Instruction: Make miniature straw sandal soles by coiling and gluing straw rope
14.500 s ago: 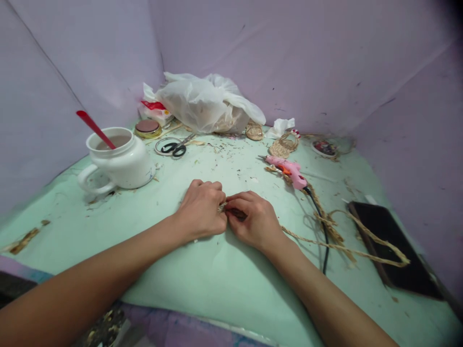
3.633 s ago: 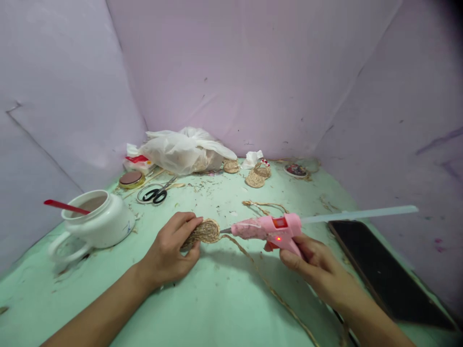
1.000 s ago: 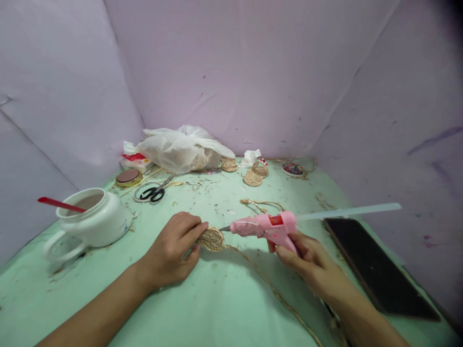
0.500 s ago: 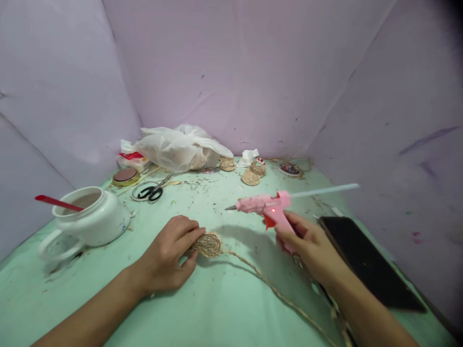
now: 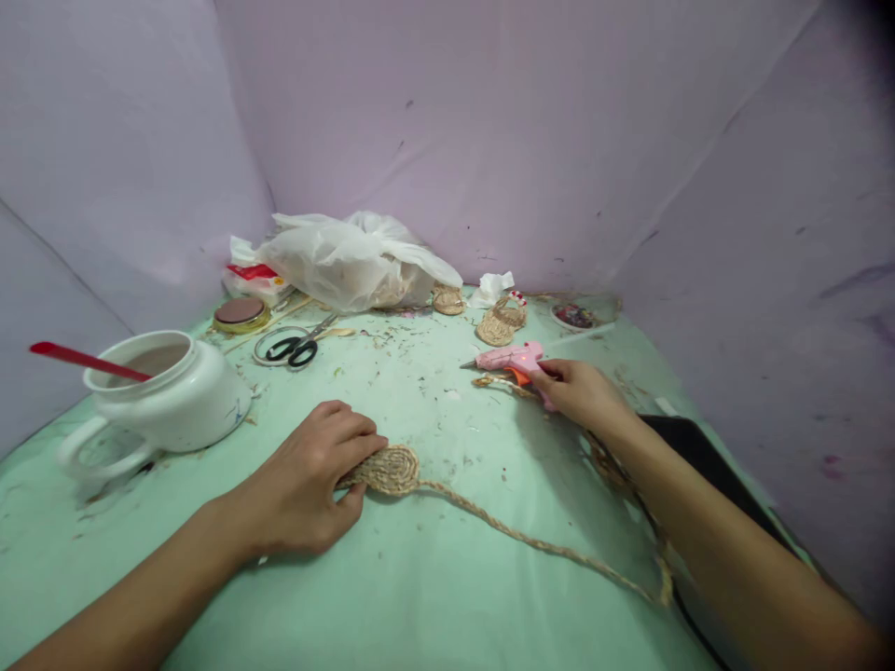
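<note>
1. Left hand [image 5: 318, 477]: half-curled, fingers over the top and thumb along the near edge of a coiled fibre piece [image 5: 395, 469], gripping its left part. Palm side hidden.
2. Coiled fibre piece lies low at the middle of the green table [image 5: 419, 606], its rounded right end showing beyond the fingertips. Rows of braid visible, wound in an oval.
3. Braided cord [image 5: 504, 531] runs from that rounded end rightward and toward the person, bending near the right forearm.
4. Right hand [image 5: 584, 396]: arm stretched forward, fingers curled round the handle of a pink glue gun [image 5: 509, 358]. Nozzle points left, well apart from the coiled piece. Small orange light on the body; orange trigger below. Whether the gun touches the table, cannot tell.
5. Loose fibre strand [image 5: 502, 384] just below the gun. Dark flat phone [image 5: 689, 457] partly hidden behind the right forearm.
6. Left side: white mug [image 5: 202, 401] with red stick [image 5: 76, 358] leaning in it; black-handled scissors [image 5: 302, 352] beyond, blades pointing away to the right, overlapping a ring.
7. Far edge: white plastic bag [image 5: 336, 266], small woven slipper [image 5: 498, 328] with red-and-white trim, crumpled white paper [image 5: 490, 290], round dish [image 5: 573, 318] of coloured bits.
</note>
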Tool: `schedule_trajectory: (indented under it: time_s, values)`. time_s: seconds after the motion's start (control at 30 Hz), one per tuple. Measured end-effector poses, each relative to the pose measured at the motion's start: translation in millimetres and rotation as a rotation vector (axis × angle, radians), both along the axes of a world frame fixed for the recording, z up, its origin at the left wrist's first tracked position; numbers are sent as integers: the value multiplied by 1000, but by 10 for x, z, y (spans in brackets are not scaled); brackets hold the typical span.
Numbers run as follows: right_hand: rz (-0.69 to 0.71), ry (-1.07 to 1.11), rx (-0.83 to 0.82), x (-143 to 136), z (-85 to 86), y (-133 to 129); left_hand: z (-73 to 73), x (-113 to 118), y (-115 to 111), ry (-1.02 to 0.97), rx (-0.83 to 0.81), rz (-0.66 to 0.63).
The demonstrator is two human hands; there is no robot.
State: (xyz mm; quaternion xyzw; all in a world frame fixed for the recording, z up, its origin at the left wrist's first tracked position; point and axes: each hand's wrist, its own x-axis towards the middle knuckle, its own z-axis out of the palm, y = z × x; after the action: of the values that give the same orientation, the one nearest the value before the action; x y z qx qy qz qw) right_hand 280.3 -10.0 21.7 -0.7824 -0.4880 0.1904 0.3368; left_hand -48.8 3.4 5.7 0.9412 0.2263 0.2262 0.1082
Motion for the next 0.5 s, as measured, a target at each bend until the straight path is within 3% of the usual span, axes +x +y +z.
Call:
schedule_trajectory:
  time_s: [0.1, 0.13, 0.2, 0.33, 0.5]
  values:
    - [42, -112, 70, -290, 115, -193, 7, -3, 5, 16, -19, -13]
    - [141, -161, 101, -423, 144, -288, 10, -2, 7, 19, -26, -20]
    - [395, -109, -8, -693, 155, -482, 17, 3, 8, 35, -43, -33]
    - [529, -171, -131, -1050, -27, -720, 21, 25, 5, 72, -56, -32]
    - [620, -233, -97, -1109, -257, -738, 7, 54, 9, 112, -45, -25]
